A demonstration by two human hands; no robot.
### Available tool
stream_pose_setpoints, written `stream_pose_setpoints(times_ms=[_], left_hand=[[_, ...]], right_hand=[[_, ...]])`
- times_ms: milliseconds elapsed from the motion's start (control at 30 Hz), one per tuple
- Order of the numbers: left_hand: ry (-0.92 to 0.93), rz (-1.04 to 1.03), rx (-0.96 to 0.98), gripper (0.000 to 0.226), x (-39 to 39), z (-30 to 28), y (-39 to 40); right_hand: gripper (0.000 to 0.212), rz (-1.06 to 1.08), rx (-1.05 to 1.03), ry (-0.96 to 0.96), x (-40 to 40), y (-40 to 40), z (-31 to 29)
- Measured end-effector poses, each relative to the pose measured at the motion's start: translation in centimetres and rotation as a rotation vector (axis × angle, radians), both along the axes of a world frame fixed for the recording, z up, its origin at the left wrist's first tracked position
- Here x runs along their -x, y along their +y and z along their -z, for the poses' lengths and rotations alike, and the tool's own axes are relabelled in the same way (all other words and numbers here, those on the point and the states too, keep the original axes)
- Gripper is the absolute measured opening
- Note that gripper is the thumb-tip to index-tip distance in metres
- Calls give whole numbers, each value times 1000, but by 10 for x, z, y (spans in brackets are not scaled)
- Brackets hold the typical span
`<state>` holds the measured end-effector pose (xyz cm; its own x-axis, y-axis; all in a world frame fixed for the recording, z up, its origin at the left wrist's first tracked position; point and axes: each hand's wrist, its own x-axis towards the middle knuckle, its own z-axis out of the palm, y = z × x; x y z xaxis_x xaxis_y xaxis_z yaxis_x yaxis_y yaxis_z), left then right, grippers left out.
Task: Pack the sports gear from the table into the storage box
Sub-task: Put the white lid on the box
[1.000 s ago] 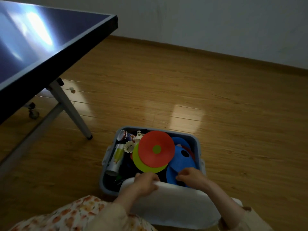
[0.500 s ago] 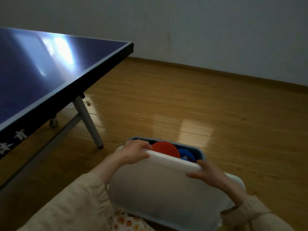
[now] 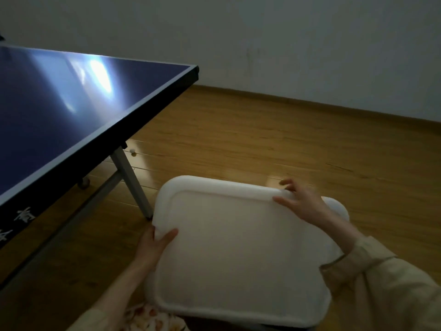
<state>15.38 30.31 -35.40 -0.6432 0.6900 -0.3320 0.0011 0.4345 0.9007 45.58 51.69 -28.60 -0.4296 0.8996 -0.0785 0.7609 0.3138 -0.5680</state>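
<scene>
- Closing the storage box looks like the step in hand; the white lid (image 3: 241, 254) lies flat across the box and hides it wholly, so the sports gear, judged to be inside, cannot be seen
- the left hand (image 3: 155, 242) holds the lid's near-left edge, thumb on top and the other fingers hidden under the rim; its grip is narrow, pinching that edge
- the right hand (image 3: 300, 201) rests on the far-right corner, fingers spread and bent over the rim, pressing down rather than clasping
- the next move likely calls for firm, even pressure along all four edges until the lid seats; whether it has already latched cannot be told
- a blue tabletop (image 3: 71, 111) stands to the left, just beside the box, and the part in view carries no gear
- its grey leg (image 3: 131, 182) comes down close to the lid's left corner, near enough to crowd the left hand
- a small pale ball (image 3: 132, 151) lies on the wooden floor (image 3: 262, 139) beyond the leg; it may belong with the gear, though it is too small to tell
</scene>
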Motion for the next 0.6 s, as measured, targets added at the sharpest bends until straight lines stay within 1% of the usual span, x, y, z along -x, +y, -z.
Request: stream_pose_setpoints(times_ms=[33,100,167,200,233,267,300,333,367,400,433,467,533,567,600], left_hand=[[-13,24,-2,53,4,1,7],[-62,52,1,48,15,1,17],[-101,72,25,48,31,6,28],[-116,84,33,48,39,10,34],[-132,92,40,47,47,16,40],[-156,92,51,47,53,22,45],[-189,92,55,46,59,29,52],[-222,93,61,44,64,37,57],[-246,97,67,42,66,43,63],[-263,95,77,40,69,52,70],[-271,91,95,40,71,60,75],[-273,86,120,40,74,69,82],[-264,77,167,43,80,86,95],[-256,66,180,48,82,92,101],[-238,49,195,52,84,100,108]], right_hand=[[53,93,-10,83,-5,0,9],[57,299,-23,176,-23,-9,28],[61,507,17,195,-42,-24,46],[65,592,62,144,-55,-31,61],[75,662,144,71,-68,-36,82],[94,704,291,10,-83,-40,112],[117,725,423,-23,-99,-42,148],[138,757,536,-24,-123,-40,199],[152,769,611,19,-141,-40,243],[158,772,668,85,-147,-42,266],[157,767,707,84,-130,-54,248],[145,799,711,137,-116,-60,235],[99,854,758,209,-99,-63,230],[85,836,770,225,-95,-58,232],[82,818,762,201,-92,-51,233]])
